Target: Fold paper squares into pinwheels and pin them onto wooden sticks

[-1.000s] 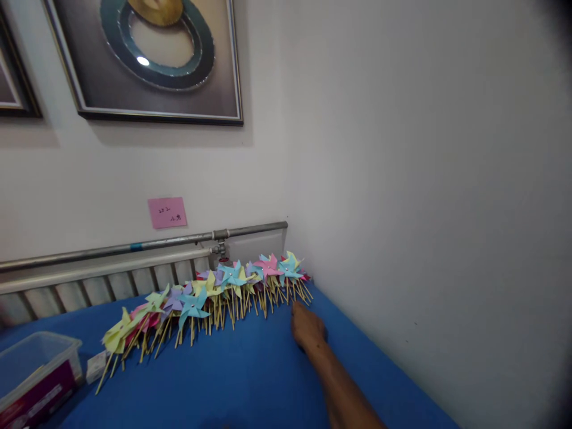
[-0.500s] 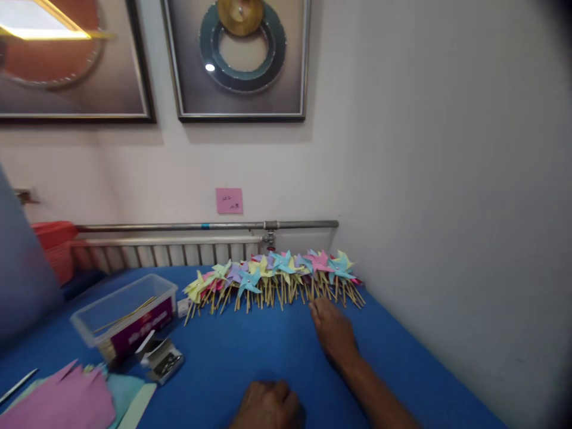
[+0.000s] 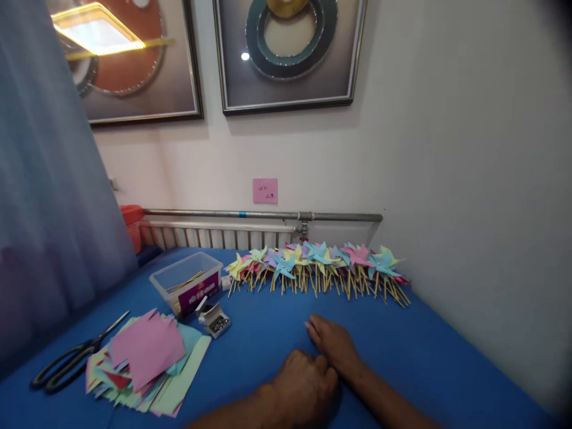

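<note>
My left hand (image 3: 304,381) lies on the blue tabletop in a loose fist, back upward, its knuckles against my right wrist. Just beyond it, my right hand (image 3: 333,344) rests on its side with its fingers curled together. Nothing shows in either hand. Past my right hand, paper pinwheels (image 3: 318,253) in pink, blue, yellow and purple lie in a long row on thin wooden sticks. Left of my hands sits a small open box (image 3: 215,322) with little metal pieces inside. Cut paper sheets (image 3: 147,348) are piled nearer, pink on top.
Black-handled scissors (image 3: 74,360) lie left of the paper. A clear plastic bin (image 3: 185,280) holds a few sticks. The wall (image 3: 469,208) borders the table's right side. A blue curtain (image 3: 58,196) hangs at left, beside a red basket (image 3: 133,223).
My view has swung left, bringing the scissors and curtain into sight. My right hand has drawn back from the pinwheel sticks, and my left hand has come against my right wrist.
</note>
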